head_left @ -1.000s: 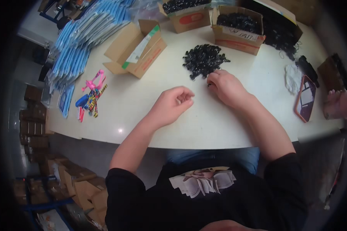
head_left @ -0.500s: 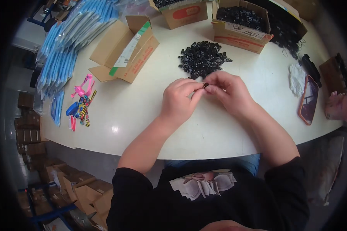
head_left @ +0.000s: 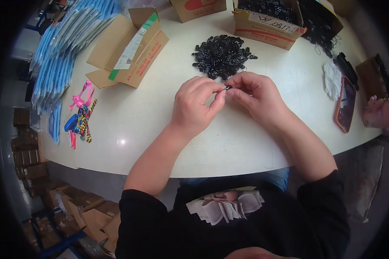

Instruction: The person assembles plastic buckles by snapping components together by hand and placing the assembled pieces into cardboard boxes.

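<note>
Blk pcs point(head_left: 222, 56), upper ctr, are looking like glossy plastic; table point(head_left: 147, 112), mid-frame, is showing smooth, semi-gloss top; box point(head_left: 149, 56), upper L, is looking like matt cardbd; phone point(head_left: 346, 103), R, is gleaming.

My white table point(head_left: 138, 116) has a heap of little black pieces point(head_left: 222, 56) in front of me. An open brown box point(head_left: 149, 54) and flat blue packets point(head_left: 52, 80) sit on my left, near a pink strap point(head_left: 83, 98). My phone point(head_left: 345, 105) and a crumpled white thing point(head_left: 332, 81) lie on my right.
</note>
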`<state>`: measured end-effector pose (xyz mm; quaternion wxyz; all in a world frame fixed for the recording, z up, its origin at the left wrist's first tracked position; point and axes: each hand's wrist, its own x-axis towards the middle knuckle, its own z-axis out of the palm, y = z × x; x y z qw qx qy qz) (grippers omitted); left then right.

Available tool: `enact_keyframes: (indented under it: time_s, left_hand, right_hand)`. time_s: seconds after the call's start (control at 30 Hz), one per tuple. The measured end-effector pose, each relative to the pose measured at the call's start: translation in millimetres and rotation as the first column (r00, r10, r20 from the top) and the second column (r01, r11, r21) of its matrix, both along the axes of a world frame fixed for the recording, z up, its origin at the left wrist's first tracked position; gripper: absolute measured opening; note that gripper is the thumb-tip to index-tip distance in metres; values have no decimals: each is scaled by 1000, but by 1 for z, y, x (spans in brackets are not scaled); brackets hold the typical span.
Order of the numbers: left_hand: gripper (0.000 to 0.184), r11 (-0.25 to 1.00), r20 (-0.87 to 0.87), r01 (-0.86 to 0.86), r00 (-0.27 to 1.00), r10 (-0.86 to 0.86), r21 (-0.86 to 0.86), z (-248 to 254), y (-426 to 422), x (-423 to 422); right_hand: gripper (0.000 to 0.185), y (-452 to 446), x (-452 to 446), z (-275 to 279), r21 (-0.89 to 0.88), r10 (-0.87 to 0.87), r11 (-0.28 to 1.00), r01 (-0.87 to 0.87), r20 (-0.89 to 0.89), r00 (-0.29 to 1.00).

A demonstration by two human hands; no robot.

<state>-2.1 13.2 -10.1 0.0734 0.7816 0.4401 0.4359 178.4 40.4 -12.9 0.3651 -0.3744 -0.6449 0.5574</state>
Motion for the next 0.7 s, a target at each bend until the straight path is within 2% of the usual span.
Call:
enact_keyframes:
  time_s: [0.07,0.17,0.37,0.47,0.7]
  left_hand:
    - [12,998,-77,-18,997,22,55,-2,0,0]
    - [16,989,-190,-28,980,56,148,2,0,1]
    - [17,981,-288,-33,953,88,191,1,-4,3]
    - [14,984,-192,-5,981,40,179,1,-1,2]
    - [12,999,-56,28,998,-25,44,-6,0,1]
  right_hand:
    - [12,-1,1,4,45,-22,999,17,103,994]
    - [13,-2,0,6,0,-23,1000,23,87,996]
    - [9,-1,2,3,-155,39,987,-39,-4,999]
    - [9,5,2,-6,-223,35,972,-69,-154,987]
    - [8,7,3,-2,-220,57,972,-87,-141,988]
